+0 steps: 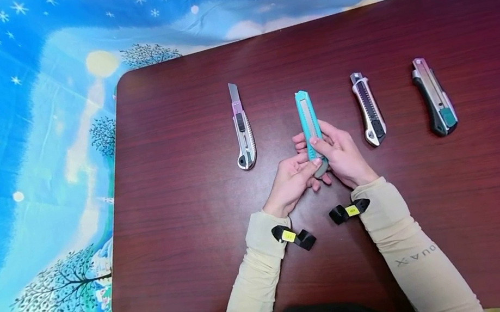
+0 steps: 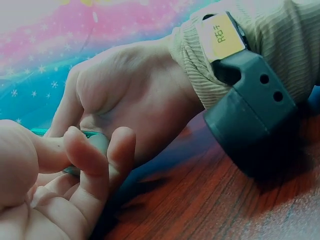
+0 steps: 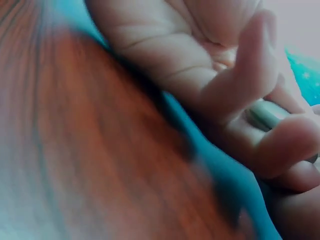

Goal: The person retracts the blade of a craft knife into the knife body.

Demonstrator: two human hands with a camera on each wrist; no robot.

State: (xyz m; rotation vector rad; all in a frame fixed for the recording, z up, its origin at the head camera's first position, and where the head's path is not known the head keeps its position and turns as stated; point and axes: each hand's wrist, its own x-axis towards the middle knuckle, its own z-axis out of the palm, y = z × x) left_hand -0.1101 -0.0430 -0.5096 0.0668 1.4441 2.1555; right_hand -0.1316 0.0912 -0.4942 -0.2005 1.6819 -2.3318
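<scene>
Both hands hold a teal utility knife point(image 1: 307, 113) upright in the head view, its tip pointing away from the body. The thumb of my right hand point(image 1: 344, 155) lies on the middle of its face, with fingers behind the body. My left hand point(image 1: 288, 182) pinches the grey lower end between thumb and fingers. No blade shows past the teal tip. In the left wrist view the fingers hide most of the knife, leaving its grey end point(image 2: 98, 143) visible. The right wrist view shows that grey end point(image 3: 268, 114) between curled fingers.
A silver utility knife point(image 1: 243, 137) with its blade out lies left on the dark red wooden table point(image 1: 181, 217). To the right lie a white-and-black utility knife point(image 1: 369, 109) and a black-and-silver one with a green slider point(image 1: 435, 97). A blue snowflake-patterned cloth point(image 1: 37, 103) hangs beyond the table.
</scene>
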